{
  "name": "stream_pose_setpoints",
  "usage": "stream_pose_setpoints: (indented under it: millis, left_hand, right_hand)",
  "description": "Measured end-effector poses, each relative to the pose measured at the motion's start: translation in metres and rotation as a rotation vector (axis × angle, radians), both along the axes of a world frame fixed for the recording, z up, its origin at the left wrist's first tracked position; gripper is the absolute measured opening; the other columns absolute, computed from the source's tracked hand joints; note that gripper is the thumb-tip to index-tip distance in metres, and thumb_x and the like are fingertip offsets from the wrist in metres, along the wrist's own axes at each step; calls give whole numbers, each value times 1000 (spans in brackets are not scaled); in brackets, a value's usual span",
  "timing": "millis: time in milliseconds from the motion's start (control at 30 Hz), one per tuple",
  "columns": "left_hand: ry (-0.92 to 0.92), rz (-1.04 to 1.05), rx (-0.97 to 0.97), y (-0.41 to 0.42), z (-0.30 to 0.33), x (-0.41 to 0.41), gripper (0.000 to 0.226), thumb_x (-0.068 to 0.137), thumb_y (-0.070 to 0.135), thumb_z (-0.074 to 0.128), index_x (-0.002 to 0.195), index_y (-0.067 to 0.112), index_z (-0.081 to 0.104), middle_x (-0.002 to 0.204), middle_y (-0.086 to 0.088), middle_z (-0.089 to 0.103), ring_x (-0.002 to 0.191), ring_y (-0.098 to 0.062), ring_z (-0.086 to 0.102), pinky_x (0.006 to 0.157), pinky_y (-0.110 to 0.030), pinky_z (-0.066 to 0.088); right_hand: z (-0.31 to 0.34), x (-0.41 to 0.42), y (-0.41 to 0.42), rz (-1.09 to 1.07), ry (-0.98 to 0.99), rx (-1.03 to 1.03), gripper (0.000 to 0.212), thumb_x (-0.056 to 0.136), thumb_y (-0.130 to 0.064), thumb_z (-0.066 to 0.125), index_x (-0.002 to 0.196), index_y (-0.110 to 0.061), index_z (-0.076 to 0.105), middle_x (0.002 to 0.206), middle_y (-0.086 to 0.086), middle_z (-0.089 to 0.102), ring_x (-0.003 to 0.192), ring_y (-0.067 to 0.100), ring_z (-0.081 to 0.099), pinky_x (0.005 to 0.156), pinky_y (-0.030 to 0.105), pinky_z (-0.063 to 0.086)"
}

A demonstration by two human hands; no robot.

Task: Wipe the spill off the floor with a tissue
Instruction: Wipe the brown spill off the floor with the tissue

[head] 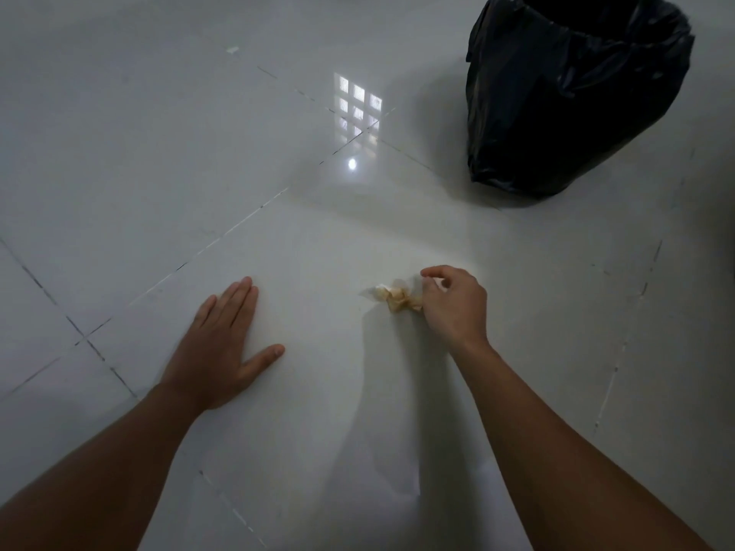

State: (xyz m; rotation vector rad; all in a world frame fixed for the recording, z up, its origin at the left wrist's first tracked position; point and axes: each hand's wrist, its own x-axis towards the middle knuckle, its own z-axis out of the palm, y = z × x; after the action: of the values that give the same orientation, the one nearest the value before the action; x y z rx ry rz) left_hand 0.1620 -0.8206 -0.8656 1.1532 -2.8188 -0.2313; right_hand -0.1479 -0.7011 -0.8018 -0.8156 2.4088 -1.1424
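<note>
Both hands are low over the white tiled floor (358, 240). The left hand (222, 351) lies flat and open on the tile, fingers together and thumb spread, and holds nothing; it looks like a support for the body. The right hand (453, 304) is closed around a crumpled tissue (397, 298), which sticks out to the left of the fingers and touches the floor or hangs just above it; I cannot tell which. The tissue is stained yellow-brown, so I judge that it has already taken up liquid. On the tile around it I see no clear puddle, only gloss and shadow, so the wiping seems nearly done. What remains is probably throwing it away: a bin with a black bag (572, 93) stands well apart, beyond the right hand.
</note>
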Motion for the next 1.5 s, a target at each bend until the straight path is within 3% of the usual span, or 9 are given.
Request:
stream_pose_setpoints:
  millis: [167,367,533,667,767,967,1200,1400,1500]
  left_hand:
    - [20,1,6,0,0,-1,93,88,70,35,155,5,25,165,-12,22,153,-23,18,123,-49,19]
    - [20,4,8,0,0,-1,94,88,70,35,155,5,24,165,-12,22,153,-24,19,122,-49,20]
    - [31,6,3,0,0,0,93,88,70,36,154,5,26,164,-12,23,153,-24,20,123,-48,19]
    - [38,7,3,0,-1,-1,93,88,70,36,154,6,25,165,-11,23,153,-23,19,123,-47,18]
    - [39,13,1,1,0,0,93,87,70,37,155,6,25,165,-11,22,153,-23,19,123,-47,18]
    - [46,16,6,1,1,-1,93,88,70,36,154,6,26,164,-11,23,153,-23,19,123,-47,18]
    - [31,26,10,2,3,-1,93,87,69,38,153,5,28,163,-13,26,152,-24,22,122,-47,20]
    - [25,16,4,3,7,-3,93,87,68,38,152,2,30,162,-15,28,150,-27,25,122,-47,19]
    - [14,15,4,3,6,-2,93,87,68,37,152,2,29,162,-16,27,151,-28,24,122,-48,19]
  right_hand:
    - [-14,7,0,479,220,193,14,86,-19,66,98,-19,74,102,-2,63,100,18,53,83,28,44]
    - [-10,9,-6,192,-103,41,17,88,-34,70,94,-20,77,81,-8,73,70,6,69,61,11,50]
    - [-15,3,0,196,160,115,29,86,-12,65,112,-22,72,107,2,57,96,19,59,80,21,48]
    - [-19,26,9,603,327,152,17,81,-6,60,91,-8,74,94,10,56,86,28,57,79,35,51]
    - [-17,44,19,936,338,160,22,85,-10,57,100,-9,74,99,11,59,89,24,58,82,31,49]
    - [-30,-11,-31,381,410,294,14,88,-15,59,80,-9,69,76,0,43,80,30,59,57,25,26]
    - [-5,70,38,1234,448,211,13,88,-17,57,80,-10,64,89,12,55,76,29,56,61,34,47]
    - [-7,-21,45,429,527,399,18,87,-12,60,97,-9,75,91,17,59,86,37,61,70,33,48]
    - [-11,34,27,515,511,454,21,92,-8,51,111,-8,61,109,16,54,97,37,56,74,36,47]
